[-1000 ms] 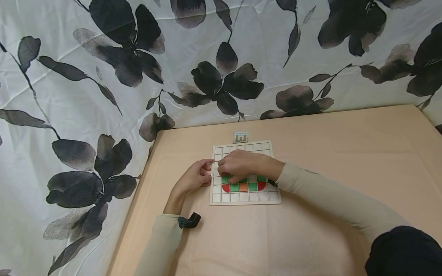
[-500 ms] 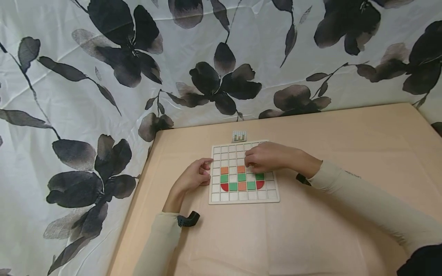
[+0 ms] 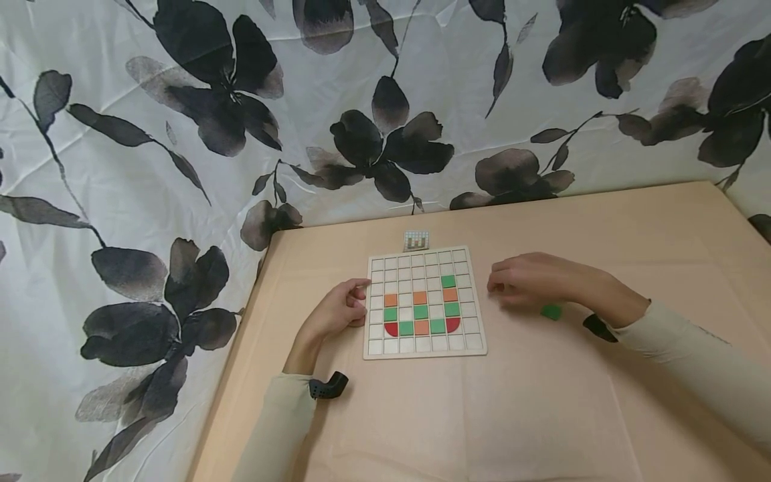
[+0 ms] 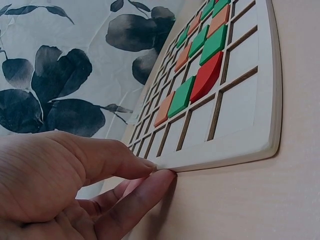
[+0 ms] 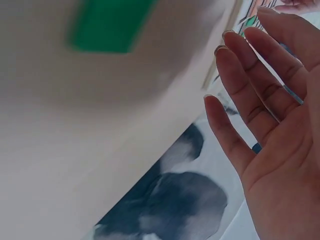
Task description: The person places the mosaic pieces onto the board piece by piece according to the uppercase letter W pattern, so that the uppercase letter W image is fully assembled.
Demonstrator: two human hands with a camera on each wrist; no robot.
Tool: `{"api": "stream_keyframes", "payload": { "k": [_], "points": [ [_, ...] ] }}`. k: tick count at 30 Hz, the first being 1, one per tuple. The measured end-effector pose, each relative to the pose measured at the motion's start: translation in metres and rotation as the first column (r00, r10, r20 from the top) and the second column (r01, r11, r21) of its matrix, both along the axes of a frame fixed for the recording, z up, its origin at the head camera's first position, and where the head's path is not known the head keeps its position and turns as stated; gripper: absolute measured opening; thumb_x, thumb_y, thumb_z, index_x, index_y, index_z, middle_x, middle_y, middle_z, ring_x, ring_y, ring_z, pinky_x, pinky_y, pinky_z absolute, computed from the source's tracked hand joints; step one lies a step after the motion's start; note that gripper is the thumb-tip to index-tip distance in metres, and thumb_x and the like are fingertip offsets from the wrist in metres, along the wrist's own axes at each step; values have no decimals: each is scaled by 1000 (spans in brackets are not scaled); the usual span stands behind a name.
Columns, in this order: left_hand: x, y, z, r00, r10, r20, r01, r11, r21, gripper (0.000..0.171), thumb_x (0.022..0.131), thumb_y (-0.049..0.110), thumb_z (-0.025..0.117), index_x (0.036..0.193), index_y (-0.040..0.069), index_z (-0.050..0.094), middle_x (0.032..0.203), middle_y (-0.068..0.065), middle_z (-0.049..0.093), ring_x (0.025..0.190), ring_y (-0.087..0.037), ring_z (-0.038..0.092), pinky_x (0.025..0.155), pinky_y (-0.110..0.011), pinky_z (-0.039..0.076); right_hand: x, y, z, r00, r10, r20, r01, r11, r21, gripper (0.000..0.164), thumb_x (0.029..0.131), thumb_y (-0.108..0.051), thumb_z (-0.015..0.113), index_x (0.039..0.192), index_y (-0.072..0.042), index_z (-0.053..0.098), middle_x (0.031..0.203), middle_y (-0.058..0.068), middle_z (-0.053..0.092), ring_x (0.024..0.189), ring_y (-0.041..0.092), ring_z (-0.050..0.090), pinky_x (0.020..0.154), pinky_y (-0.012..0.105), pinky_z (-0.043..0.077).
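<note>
A white grid board [image 3: 424, 351] with dark lines lies on the table. On it sit green tiles [image 3: 421, 312], orange tiles [image 3: 419, 297] and two red tiles [image 3: 391, 329] with a rounded corner. My left hand [image 3: 334, 309] is at the board's left edge; in the left wrist view, thumb and forefinger pinch that edge. To the right of the board, my right hand [image 3: 539, 280] hovers over the table with relaxed, slightly bent fingers and nothing between them. A loose green tile [image 3: 551, 312] lies on the table below this hand, blurred in the right wrist view.
A small card [image 3: 416, 241] with a gridded pattern lies just behind the board. The light wooden table [image 3: 518, 415] ends at a back edge, against a white cloth [image 3: 337, 73] printed with dark flowers.
My right hand has moved off the board to the right, uncovering orange and green tiles on it and the loose green tile beside it. My left hand stays at the board's edge.
</note>
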State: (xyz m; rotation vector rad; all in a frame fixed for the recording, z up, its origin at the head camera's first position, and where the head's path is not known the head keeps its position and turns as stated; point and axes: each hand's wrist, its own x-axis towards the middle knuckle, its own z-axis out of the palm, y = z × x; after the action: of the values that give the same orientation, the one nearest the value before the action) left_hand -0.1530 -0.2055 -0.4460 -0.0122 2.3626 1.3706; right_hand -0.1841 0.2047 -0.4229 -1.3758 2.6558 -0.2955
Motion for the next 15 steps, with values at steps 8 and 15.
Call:
{"api": "stream_keyframes", "payload": {
  "k": [8,15],
  "points": [
    [0,0,-1,1000,0,0,0,1000,0,63,90,-11,63,147,10,49,114,-12,48,86,-20,55,68,-29,59,15,43,-7,999,-42,-26,42,999,-1,24,83,-22,83,104,-20,72,96,-10,60,85,7,53,75,33,53],
    [-1,0,-3,1000,8,0,-8,1000,9,64,90,-12,63,148,10,49,113,-12,48,85,-20,55,67,-29,59,27,67,-10,993,-118,18,118,993,-18,28,80,-29,86,103,-24,72,98,-15,56,84,4,53,71,28,52]
  ]
}}
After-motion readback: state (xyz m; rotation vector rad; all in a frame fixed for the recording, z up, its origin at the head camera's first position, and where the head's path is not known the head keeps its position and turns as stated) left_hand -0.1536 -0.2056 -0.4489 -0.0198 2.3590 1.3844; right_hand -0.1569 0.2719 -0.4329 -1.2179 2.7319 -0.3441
